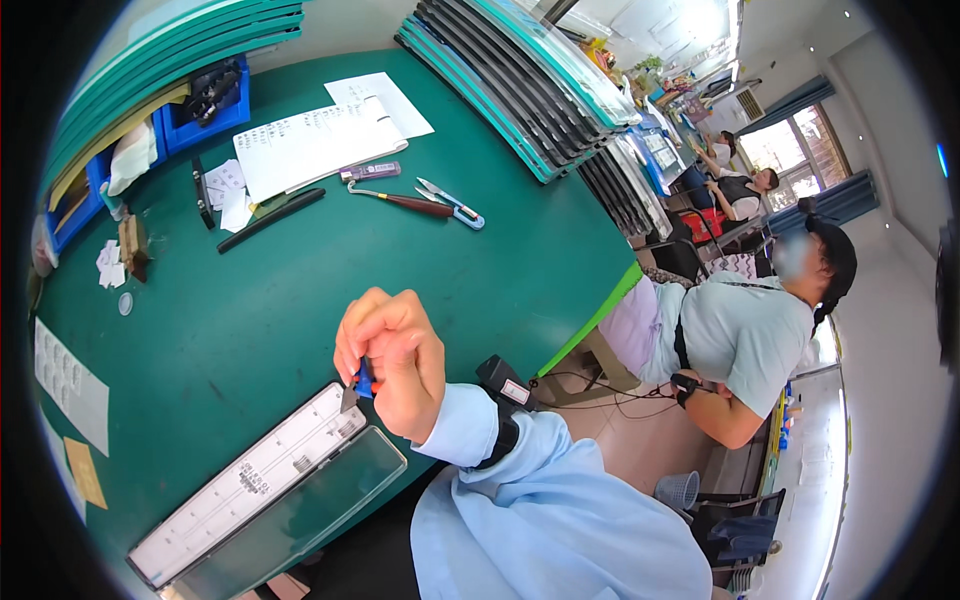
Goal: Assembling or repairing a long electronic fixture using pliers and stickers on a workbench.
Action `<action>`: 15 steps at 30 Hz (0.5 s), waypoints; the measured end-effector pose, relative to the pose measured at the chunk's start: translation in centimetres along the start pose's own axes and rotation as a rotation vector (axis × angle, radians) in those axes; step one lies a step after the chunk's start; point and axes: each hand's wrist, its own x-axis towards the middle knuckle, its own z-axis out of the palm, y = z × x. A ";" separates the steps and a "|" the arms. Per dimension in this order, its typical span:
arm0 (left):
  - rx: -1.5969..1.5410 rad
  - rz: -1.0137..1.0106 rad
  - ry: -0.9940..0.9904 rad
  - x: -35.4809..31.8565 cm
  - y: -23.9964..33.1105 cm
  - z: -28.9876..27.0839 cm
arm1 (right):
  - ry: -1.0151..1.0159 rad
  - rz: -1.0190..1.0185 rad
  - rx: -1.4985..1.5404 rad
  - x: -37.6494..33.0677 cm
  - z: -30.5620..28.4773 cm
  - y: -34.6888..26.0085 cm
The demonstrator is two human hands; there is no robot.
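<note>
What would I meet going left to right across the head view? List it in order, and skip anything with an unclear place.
Printed white sheet → small brown box → long black bar → right hand → black box with a white label → grey wastebasket.

The one view looks from the left of two wide fisheye cameras on the person's head, above the near edge of the desk point(290, 275), facing down across it. It is near enough that the right hand point(397, 358) shows large over the desk, yet wide enough to reach a window point(796, 150) well beyond the desk's right side, which appears tilted.
</note>
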 end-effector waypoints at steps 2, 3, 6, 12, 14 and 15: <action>0.004 -0.004 -0.016 -0.1 -0.2 -0.1 | 0.023 0.007 0.003 0.0 0.0 0.0; 0.007 -0.002 -0.024 0.0 -0.2 -0.1 | 0.014 0.007 0.012 0.0 0.0 0.1; 0.011 -0.004 -0.051 -0.4 -0.5 -0.2 | -0.007 0.035 0.016 0.0 -0.5 0.1; 0.027 -0.033 -0.093 -2.0 -1.2 -0.6 | -0.055 -0.014 -0.046 0.0 -0.9 0.4; 0.039 -0.042 -0.107 -2.8 -1.5 -1.0 | -0.056 -0.032 -0.073 0.2 -0.7 0.0; 0.042 -0.053 -0.110 -3.5 -1.6 -1.3 | -0.066 -0.055 -0.105 0.3 -0.6 -0.1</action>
